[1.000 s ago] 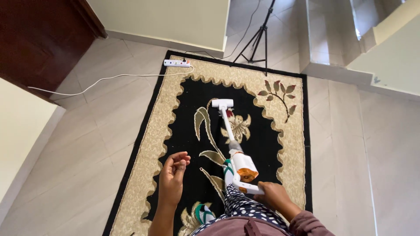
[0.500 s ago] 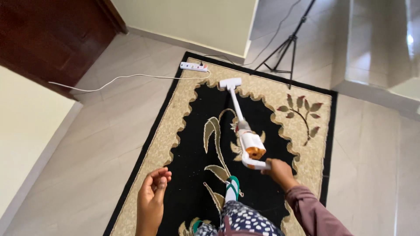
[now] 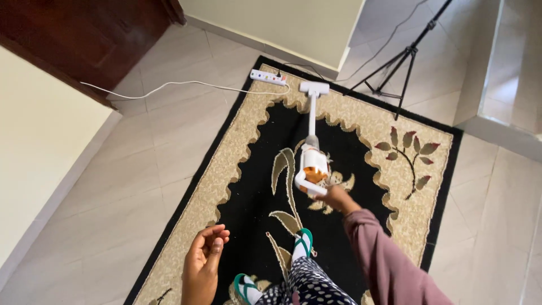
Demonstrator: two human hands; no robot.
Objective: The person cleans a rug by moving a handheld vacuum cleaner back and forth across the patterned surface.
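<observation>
Right hand: the right hand (image 3: 334, 199) is clenched round the handle of a white and orange stick vacuum (image 3: 312, 164), arm stretched well forward in a mauve sleeve.
Left hand: the left hand (image 3: 203, 260) grasps nothing; it hangs loose over the rug's beige border, fingers half curled, palm turned up.
Vacuum: its tube runs away from the person along the black centre of the patterned rug (image 3: 395, 220), and the floor head (image 3: 314, 87) sits on the beige border at the far end.
Power strip: a white power strip (image 3: 267, 77) lies on the rug's far corner, just beside the floor head, with a white cable (image 3: 169, 86) trailing left over the tiled floor (image 3: 141, 169).
Risk, cable: the head looks close enough to knock the strip or catch its lead, which might pull a plug loose; whether the two touch I cannot tell from this angle.
Risk, tripod: a black tripod (image 3: 403, 62) stands just past the rug's far edge, near the head; a sideways sweep to the right could strike a leg and tip it.
Risk, rug edge: pushing over the end could ruck up or lift the border.
Risk, footing: feet in green sandals (image 3: 304, 243) stand on the rug while the arm is at full reach, so balance seems thin.
</observation>
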